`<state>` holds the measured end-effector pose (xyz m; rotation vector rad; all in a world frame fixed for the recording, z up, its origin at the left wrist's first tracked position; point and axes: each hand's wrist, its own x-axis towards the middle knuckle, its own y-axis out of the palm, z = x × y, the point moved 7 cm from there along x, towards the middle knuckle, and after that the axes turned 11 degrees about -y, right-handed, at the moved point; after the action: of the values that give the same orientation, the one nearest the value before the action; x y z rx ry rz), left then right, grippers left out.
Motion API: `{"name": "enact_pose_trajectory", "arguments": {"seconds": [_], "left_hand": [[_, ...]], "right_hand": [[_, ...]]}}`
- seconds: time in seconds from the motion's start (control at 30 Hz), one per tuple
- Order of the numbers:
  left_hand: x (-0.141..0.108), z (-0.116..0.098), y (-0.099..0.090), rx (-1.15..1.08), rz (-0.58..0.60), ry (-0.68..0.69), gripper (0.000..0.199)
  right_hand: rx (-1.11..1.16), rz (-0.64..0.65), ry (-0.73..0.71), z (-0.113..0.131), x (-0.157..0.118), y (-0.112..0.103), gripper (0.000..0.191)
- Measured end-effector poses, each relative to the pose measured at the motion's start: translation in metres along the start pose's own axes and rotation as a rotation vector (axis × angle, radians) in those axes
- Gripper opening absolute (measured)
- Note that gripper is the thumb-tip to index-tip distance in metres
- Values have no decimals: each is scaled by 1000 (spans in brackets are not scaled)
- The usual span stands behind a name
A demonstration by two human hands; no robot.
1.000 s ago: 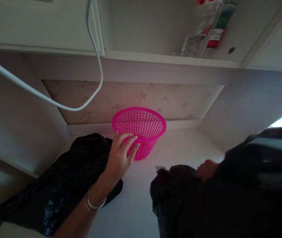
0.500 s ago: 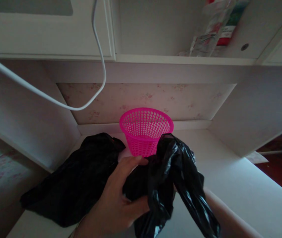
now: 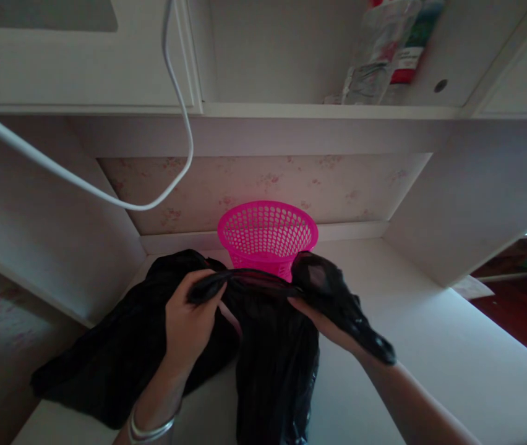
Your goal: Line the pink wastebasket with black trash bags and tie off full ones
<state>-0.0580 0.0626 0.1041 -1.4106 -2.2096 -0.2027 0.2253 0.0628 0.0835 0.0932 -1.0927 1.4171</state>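
A black plastic bag (image 3: 277, 364) hangs stretched between my two hands above the white surface. My left hand (image 3: 193, 315), a silver bangle at its wrist, is closed on one side of the bag's upper edge. On the other side my right hand (image 3: 321, 318) grips the bag, and folds of plastic cover most of its fingers. Just behind the bag stands a pink perforated basket (image 3: 268, 232), upright, its lower part hidden by the plastic. To the left lies another black heap, apparently plastic or cloth (image 3: 119, 346), partly behind my left hand.
A white cable (image 3: 145, 206) loops down in front of the upper left cabinet. Overhead, an open shelf holds a clear plastic container (image 3: 370, 74) and a green and red bottle (image 3: 409, 59). Side panels (image 3: 477, 185) flank the white desktop (image 3: 398, 321).
My left hand has moved left and now pinches the bag's edge. The bag, bunched up before, is spread between both hands and hangs down. The view has shifted slightly right.
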Motion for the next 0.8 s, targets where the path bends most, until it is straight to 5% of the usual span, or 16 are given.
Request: {"name": "enact_pose_trajectory", "arguments": {"seconds": [0.1, 0.2, 0.3, 0.4, 0.63, 0.8], "left_hand": [[15, 39, -14, -172, -95, -207, 19], [28, 69, -23, -446, -143, -398, 27], [38, 86, -29, -619, -132, -505, 34], [47, 97, -36, -658, -131, -532, 31], [56, 103, -43, -742, -72, -584, 24], [39, 89, -24, -792, 177, -561, 63]], "right_hand": [[52, -132, 230, -36, -17, -16, 28], [363, -359, 435, -70, -37, -31, 27], [651, -561, 502, -94, -48, -44, 28], [701, -675, 558, -109, -54, -59, 26], [723, -733, 448, -108, -50, -89, 23], [842, -562, 430, -103, -41, -77, 87]]}}
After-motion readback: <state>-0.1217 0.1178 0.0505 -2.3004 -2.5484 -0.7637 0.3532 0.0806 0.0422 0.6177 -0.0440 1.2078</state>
